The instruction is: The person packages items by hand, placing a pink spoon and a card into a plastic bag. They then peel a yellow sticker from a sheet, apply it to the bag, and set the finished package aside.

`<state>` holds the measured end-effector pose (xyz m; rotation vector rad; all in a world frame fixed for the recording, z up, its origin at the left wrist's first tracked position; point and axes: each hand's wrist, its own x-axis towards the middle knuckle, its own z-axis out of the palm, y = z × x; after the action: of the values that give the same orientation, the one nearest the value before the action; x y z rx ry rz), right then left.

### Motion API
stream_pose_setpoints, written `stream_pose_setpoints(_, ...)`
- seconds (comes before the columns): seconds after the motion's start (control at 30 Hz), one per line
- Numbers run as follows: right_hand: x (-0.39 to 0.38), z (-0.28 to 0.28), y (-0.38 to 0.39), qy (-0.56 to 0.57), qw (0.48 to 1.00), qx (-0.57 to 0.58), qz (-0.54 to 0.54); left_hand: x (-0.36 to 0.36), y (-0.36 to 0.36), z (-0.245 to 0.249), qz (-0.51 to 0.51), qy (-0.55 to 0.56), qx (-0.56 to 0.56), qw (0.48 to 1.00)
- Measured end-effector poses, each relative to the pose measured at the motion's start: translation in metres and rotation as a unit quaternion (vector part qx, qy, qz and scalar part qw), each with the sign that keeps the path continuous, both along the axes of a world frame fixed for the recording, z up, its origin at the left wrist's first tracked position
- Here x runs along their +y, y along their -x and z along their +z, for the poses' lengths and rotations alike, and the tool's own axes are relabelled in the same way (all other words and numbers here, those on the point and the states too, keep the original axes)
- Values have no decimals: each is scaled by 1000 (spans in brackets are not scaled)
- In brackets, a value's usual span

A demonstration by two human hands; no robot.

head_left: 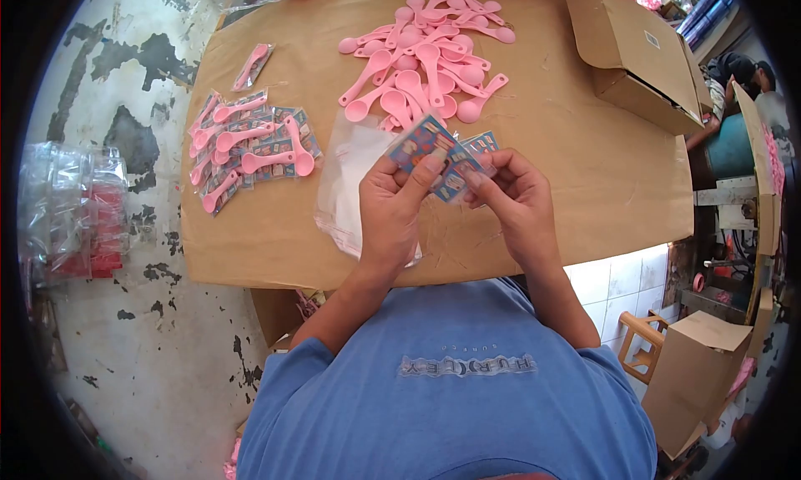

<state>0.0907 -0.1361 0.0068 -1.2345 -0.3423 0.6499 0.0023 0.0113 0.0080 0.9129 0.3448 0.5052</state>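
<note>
In front of my chest, a blue printed card point(423, 143) with small colourful pictures is held between both hands. My left hand point(392, 200) pinches its left part, thumb on top. My right hand point(519, 198) grips the lower right part between thumb and fingers. More printed cards point(482, 141) lie on the table just behind my right fingers. Clear plastic bags point(342, 184) are stacked beside and partly under my left hand. Beyond the hands is a heap of loose pink measuring spoons point(427, 58).
Pink spoons bagged with cards point(250, 138) lie in a pile at the table's left, one bagged spoon point(253, 67) apart from them. A cardboard box point(630, 54) stands at the back right of the paper-covered table point(617, 188). Another person point(734, 75) is at the far right.
</note>
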Motion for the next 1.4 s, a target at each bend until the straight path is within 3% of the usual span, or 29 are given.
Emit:
stream_pose_setpoints(0.13, 19, -3, 3, -45, 998, -34, -43, -3, -2, -2, 2, -32, -7, 999)
stream_pose_setpoints(0.23, 27, 1, 8, -54, 998, -7, -6, -2, 1, -2, -11, -53, -6, 999)
stream_pose_setpoints(0.33, 25, -5, 11, -53, 998, 15, 34, 5, 1, 4, -10, 15, -20, 1000)
stream_pose_setpoints(0.43, 22, -3, 16, -22, 998, 36, 37, 5, -6, 25, -13, 94, -116, 989)
stream_pose_setpoints(0.6, 12, -7, 22, -29, 997, 57, 37, -1, -11, 18, -40, 155, -166, 973)
stream_pose_setpoints(0.83, 10, -13, 20, -13, 999, 41, -15, -18, -13, 11, -75, 162, -133, 975)
stream_pose_setpoints(1.03, 26, -10, 26, 19, 983, -126, -136, -12, -8, 11, -45, 164, -106, 980)
stream_pose_setpoints(1.13, 17, 0, 15, 40, 916, -393, -72, 4, 0, 5, 10, 179, -99, 979)
stream_pose_setpoints(1.23, 4, 11, -14, 97, 871, -482, 11, 35, 11, 0, 68, 208, -106, 970)
stream_pose_setpoints(1.27, 3, 16, -27, 127, 889, -440, -15, 47, 16, -2, 87, 216, -111, 966)
stream_pose_setpoints(1.33, 6, 34, -65, 253, 826, -504, -32, 60, 22, -1, 108, 223, -124, 961)
stream_pose_setpoints(1.4, 11, 11, -113, 284, 760, -584, -44, 62, 26, 3, 111, 221, -135, 959)
